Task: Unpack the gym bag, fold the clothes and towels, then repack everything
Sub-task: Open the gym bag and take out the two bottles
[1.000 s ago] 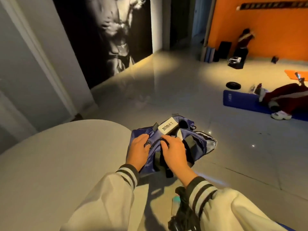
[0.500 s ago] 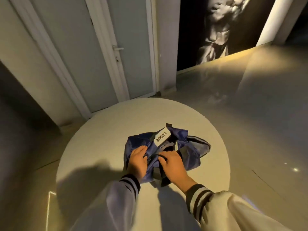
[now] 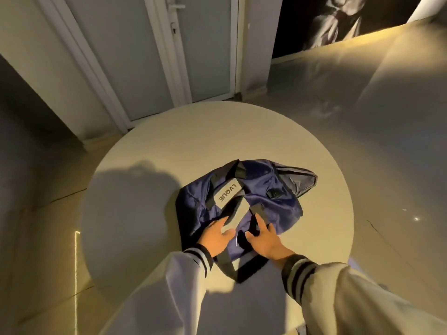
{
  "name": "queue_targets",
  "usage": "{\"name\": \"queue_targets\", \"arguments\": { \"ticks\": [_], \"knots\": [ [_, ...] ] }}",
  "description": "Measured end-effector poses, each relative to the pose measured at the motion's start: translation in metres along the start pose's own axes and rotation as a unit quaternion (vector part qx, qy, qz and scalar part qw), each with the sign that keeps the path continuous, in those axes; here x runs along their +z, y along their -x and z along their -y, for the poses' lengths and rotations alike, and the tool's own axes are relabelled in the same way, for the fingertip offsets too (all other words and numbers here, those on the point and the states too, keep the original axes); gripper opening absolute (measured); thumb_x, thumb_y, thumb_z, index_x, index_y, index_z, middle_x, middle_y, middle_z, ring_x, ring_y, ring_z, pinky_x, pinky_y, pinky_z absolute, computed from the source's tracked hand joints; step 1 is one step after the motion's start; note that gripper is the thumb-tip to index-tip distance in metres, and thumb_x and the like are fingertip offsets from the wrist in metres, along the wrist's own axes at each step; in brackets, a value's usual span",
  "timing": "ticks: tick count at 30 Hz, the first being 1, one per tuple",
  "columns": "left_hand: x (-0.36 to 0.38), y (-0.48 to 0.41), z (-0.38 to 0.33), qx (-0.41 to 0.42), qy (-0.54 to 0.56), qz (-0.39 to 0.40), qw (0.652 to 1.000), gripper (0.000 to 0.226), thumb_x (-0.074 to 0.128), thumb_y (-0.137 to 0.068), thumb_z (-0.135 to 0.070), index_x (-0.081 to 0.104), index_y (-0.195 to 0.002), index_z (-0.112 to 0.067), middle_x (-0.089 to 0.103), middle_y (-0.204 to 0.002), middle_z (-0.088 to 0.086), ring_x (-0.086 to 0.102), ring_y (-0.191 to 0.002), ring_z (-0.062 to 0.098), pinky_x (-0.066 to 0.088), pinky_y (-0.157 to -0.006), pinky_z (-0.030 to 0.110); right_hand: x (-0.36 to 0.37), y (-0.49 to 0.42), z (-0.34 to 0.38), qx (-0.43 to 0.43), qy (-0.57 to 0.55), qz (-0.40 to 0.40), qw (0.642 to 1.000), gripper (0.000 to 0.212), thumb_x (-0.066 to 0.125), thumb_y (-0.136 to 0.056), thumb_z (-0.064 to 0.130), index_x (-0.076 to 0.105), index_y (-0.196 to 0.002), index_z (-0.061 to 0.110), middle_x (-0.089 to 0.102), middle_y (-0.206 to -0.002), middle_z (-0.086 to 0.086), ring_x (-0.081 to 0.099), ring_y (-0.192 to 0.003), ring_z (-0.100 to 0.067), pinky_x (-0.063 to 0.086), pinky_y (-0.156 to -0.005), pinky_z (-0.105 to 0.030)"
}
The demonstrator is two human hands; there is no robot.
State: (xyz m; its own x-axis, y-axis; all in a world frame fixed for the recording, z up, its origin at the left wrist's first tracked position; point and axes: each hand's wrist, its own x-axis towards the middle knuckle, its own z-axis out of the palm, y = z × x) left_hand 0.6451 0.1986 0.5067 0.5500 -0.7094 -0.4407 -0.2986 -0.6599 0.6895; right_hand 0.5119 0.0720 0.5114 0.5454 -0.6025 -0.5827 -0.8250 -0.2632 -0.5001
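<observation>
round white table (image 3: 150, 180), navy gym bag (image 3: 263, 189) (slumped) on it

The gym bag (image 3: 261, 197) sprawls across the right-centre of the round surface (image 3: 135, 213), its black strap loop (image 3: 226, 264) trailing toward the near edge. The left half and the far rim lie bare, giving a hand room to pass.

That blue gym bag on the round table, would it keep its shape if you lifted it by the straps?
Probably not: the gym bag lies crumpled and fairly flat, so it would likely sag. Its shiny fabric looks slippery and may slide on the smooth table. The black straps lie limp, so they are probably floppy.
</observation>
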Motion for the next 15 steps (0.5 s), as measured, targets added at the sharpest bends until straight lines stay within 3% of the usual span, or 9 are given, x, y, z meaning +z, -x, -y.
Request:
{"name": "queue_targets", "arguments": {
  "ticks": [5, 8, 11, 13, 15],
  "knots": [
    [0.005, -0.002, 0.001, -0.014, -0.072, -0.048, 0.996, 0.028, 0.051, -0.103, -0.031, 0.061, -0.124, -0.017, 0.068, -0.122, 0.01, 0.062, -0.113, 0.032, 0.05, -0.095, 0.041, 0.017, -0.011, 0.009, -0.068, -0.097, 0.05, 0.992, 0.079, 0.051, -0.103, 0.034, -0.003, -0.16, 0.024, 0.007, -0.167, -0.005, 0.013, -0.153, -0.026, 0.014, -0.124, -0.038],
    [-0.016, 0.002, 0.009, -0.083, -0.099, -0.063, 0.99, 0.039, 0.045, -0.105, -0.033, 0.054, -0.139, -0.016, 0.06, -0.138, 0.013, 0.056, -0.126, 0.033, 0.045, -0.104, 0.04, 0.029, -0.014, 0.037, -0.095, -0.097, 0.055, 0.989, 0.073, 0.045, -0.105, 0.036, -0.003, -0.159, 0.023, 0.004, -0.167, -0.004, 0.008, -0.154, -0.025, 0.008, -0.124, -0.032],
    [-0.043, 0.006, 0.02, -0.121, -0.132, -0.085, 0.98, 0.031, 0.042, -0.103, -0.025, 0.053, -0.13, -0.014, 0.062, -0.13, 0.016, 0.058, -0.118, 0.035, 0.046, -0.101, 0.044, 0.043, -0.018, 0.066, -0.134, -0.1, 0.084, 0.982, 0.068, 0.038, -0.107, 0.038, -0.001, -0.16, 0.024, 0.003, -0.167, -0.002, 0.009, -0.153, -0.022, 0.008, -0.121, -0.027],
    [-0.055, 0.01, 0.021, -0.118, -0.189, -0.111, 0.969, 0.04, 0.044, -0.102, -0.021, 0.046, -0.141, -0.016, 0.059, -0.133, 0.013, 0.057, -0.12, 0.031, 0.045, -0.103, 0.045, 0.047, -0.015, 0.085, -0.146, -0.128, 0.108, 0.975, 0.062, 0.038, -0.108, 0.036, 0.006, -0.16, 0.027, 0.012, -0.165, -0.003, 0.016, -0.151, -0.025, 0.014, -0.117, -0.025],
    [-0.057, 0.012, 0.019, -0.066, -0.221, -0.14, 0.963, 0.061, 0.048, -0.1, -0.02, 0.026, -0.157, -0.023, 0.045, -0.149, 0.007, 0.046, -0.135, 0.027, 0.035, -0.113, 0.045, 0.047, -0.014, 0.093, -0.132, -0.159, 0.101, 0.973, 0.057, 0.04, -0.107, 0.035, 0.017, -0.159, 0.03, 0.022, -0.164, -0.003, 0.024, -0.149, -0.025, 0.019, -0.117, -0.028]
  ]
}}
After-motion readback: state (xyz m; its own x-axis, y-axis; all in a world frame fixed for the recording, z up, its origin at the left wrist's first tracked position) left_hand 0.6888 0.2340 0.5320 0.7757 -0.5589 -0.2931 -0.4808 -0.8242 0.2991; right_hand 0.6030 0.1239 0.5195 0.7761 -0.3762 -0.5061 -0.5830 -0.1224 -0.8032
